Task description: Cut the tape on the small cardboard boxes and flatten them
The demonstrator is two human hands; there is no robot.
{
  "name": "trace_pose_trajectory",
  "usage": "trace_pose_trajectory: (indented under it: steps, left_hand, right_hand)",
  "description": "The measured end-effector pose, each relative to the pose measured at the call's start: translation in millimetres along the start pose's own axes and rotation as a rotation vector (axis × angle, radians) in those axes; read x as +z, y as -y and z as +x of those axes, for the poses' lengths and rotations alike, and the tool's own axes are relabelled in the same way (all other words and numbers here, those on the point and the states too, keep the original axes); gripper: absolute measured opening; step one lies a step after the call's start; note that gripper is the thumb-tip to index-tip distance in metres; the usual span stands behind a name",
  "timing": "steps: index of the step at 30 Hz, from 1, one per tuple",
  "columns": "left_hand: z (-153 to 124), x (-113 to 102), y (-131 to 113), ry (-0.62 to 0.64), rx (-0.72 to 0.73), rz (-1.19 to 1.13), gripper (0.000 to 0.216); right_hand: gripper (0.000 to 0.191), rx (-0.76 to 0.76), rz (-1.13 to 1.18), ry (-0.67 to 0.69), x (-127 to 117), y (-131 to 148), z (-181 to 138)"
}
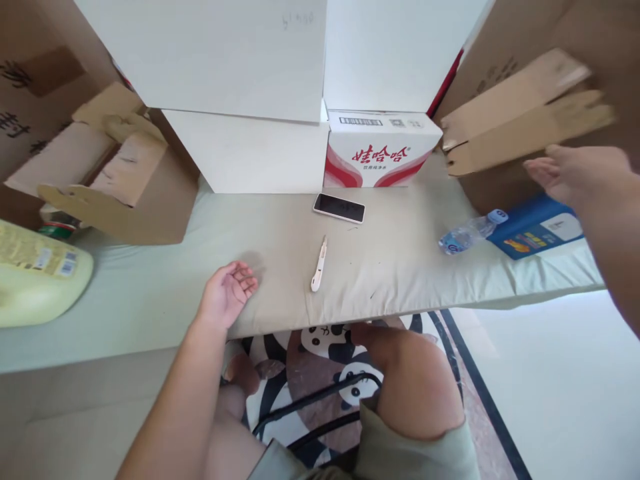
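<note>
My left hand (230, 291) rests palm up near the front edge of the cloth-covered table (270, 227). Its fingers curl loosely and hold nothing. On the right, my right hand (575, 173) is raised beside an open cardboard box (520, 120) with its flaps up. Its fingers are loosely bent, with nothing visible in them; whether they touch the box I cannot tell. Between the hands lies a slim white utility knife (319, 265), its narrow tip pointing away from me. Behind it lies a phone (339, 208) with a dark screen.
A clear plastic bottle (470, 232) lies against a blue box (535, 228) at right. White cartons (250, 150) and a red-and-white carton (383, 150) line the back. At left are an open cardboard box (155, 193) and a pale yellow jug (45, 280).
</note>
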State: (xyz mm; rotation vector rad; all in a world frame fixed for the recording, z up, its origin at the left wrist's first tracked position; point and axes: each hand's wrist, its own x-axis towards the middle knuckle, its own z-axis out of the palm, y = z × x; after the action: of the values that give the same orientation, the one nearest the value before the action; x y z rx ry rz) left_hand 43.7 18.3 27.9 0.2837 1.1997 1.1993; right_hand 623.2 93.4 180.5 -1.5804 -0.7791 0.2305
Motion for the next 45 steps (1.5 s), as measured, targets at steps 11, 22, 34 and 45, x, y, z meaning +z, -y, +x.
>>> trace_pose_trajectory:
  steps: [11, 22, 34, 45]
  left_hand:
    - [-14.1, -11.6, 0.2, 0.087, 0.061, -0.055, 0.01]
    - [-33.5, -74.1, -30.6, 0.068, 0.312, -0.107, 0.012]
    - [-29.5, -92.0, -43.1, -0.02, 0.4, -0.047, 0.015]
    - [-30.4, -89.3, -24.0, -0.25, 0.932, -0.096, 0.037]
  right_hand:
    - [0.026, 0.3, -0.123, 0.324, 77.3, 57.8, -154.9]
    - [0.024, -0.696, -0.265, 1.313, 323.5, 112.6, -382.3]
    - [0.026, -0.914, -0.037, 1.269, 375.7, 133.0, -465.4]
    - [0.033, -0.537, 0.349, 0.936, 114.5, 26.8, -378.8]
